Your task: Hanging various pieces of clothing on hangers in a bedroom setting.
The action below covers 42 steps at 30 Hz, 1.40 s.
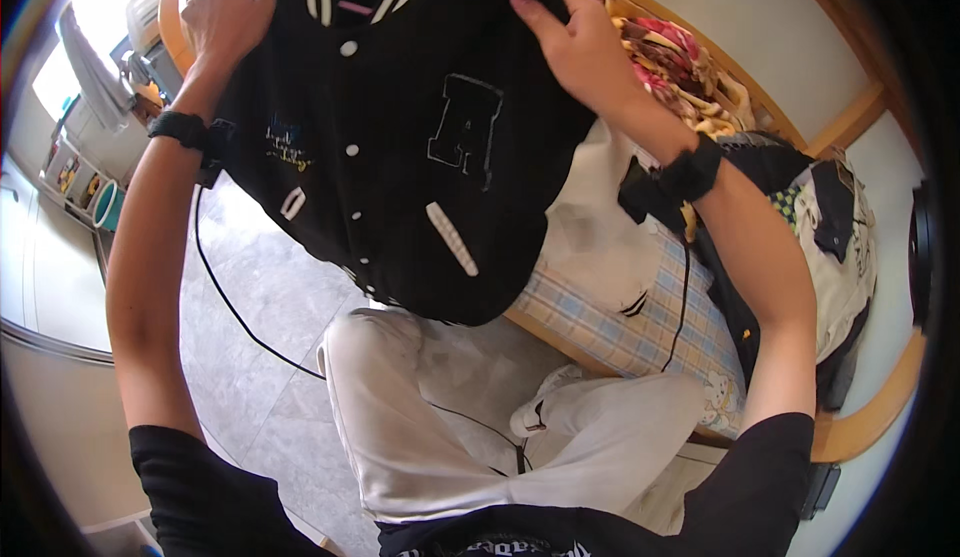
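A black varsity jacket (390,129) with white snap buttons, white-striped collar and a large letter patch hangs spread out in front of me, above my knees. My left hand (229,13) is at its shoulder on the upper left; the fingers are partly hidden, with the thumb pointing up. My right hand (581,47) grips the black cloth at the other shoulder, thumb towards the collar. The jacket's front faces me and its lower hem hangs near my left knee. A pale garment (600,219) lies behind it on the bed.
A plaid bed sheet (637,309) covers the bed at right, with a patterned blanket (675,62) and piled clothes (825,234) on it. Black cables (240,317) run from both wrist straps. Grey floor tiles (262,399) lie at left; a teal bucket (109,204) stands farther off.
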Tool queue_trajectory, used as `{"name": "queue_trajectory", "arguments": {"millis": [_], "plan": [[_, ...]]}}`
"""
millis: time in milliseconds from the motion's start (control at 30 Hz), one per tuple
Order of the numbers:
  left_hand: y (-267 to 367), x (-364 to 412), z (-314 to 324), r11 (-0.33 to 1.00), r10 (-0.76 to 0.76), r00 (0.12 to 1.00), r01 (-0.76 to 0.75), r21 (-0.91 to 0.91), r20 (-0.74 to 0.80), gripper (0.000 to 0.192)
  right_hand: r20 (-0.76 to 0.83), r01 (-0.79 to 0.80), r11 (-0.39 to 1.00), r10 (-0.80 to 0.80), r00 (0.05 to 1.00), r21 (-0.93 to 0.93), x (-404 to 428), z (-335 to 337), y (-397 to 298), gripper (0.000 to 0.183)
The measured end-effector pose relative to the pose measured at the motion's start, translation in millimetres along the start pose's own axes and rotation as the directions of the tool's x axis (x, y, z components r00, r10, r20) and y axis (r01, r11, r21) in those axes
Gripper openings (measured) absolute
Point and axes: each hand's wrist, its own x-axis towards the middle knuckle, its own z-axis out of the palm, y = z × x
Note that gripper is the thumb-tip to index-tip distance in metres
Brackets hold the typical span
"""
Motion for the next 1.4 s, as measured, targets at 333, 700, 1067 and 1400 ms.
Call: {"name": "queue_trajectory", "arguments": {"millis": [333, 700, 1067, 1400], "plan": [[61.1, -151.4, 48.2, 0.781, 0.227, 0.851, 0.132, -0.611, 0.473, 0.062, -0.181, 0.097, 0.837, -0.228, 0.957, -0.539, 123.6, 35.4, 244.3, 0.065], [94.0, -279.7, 25.7, 0.864, 0.477, 0.252, 0.042, -0.502, 0.842, 0.087, 0.223, -0.743, 0.664, 0.739, 0.635, -0.081, -141.8, 92.5, 307.0, 0.06], [124.5, -267.1, 9.1, 0.825, 0.551, 0.146, 0.057, -0.563, 0.822, 0.078, 0.604, -0.949, 0.197, 0.734, 0.309, 0.246, -161.1, -2.8, 175.8, 0.039], [109.6, -242.6, -39.8, 0.772, 0.635, 0.003, 0.026, -0.635, 0.773, 0.067, 0.526, -0.919, 0.169, 0.777, 0.347, 0.356, -207.7, 105.5, 92.4, 0.053]]}}
